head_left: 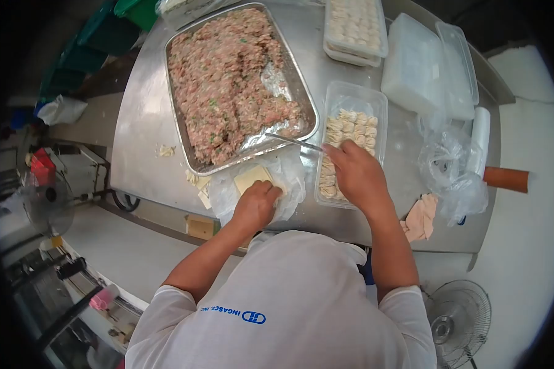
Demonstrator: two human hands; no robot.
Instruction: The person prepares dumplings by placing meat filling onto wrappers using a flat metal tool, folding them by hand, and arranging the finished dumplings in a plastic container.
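My left hand (256, 206) is at a stack of square, pale yellow dumpling wrappers (250, 176), its fingers bent together on the stack's near right edge. The wrappers lie on a crumpled sheet of white plastic (293, 184). My right hand (358, 175) grips a thin metal spatula (295, 142), whose tip reaches over the rim into the large metal tray (311, 92). Minced meat with green bits (224, 80) fills most of that tray. Under and beside my right hand, a clear plastic container (351, 95) holds rows of pleated dumplings (354, 126).
Stacked containers of dumplings (354, 27) stand at the back, beside translucent tubs (412, 64). Plastic bags (446, 166), a roll (480, 141) and a pinkish cloth (420, 217) lie to the right. Wrapper scraps (165, 150) are at the left. A fan (458, 323) stands behind right.
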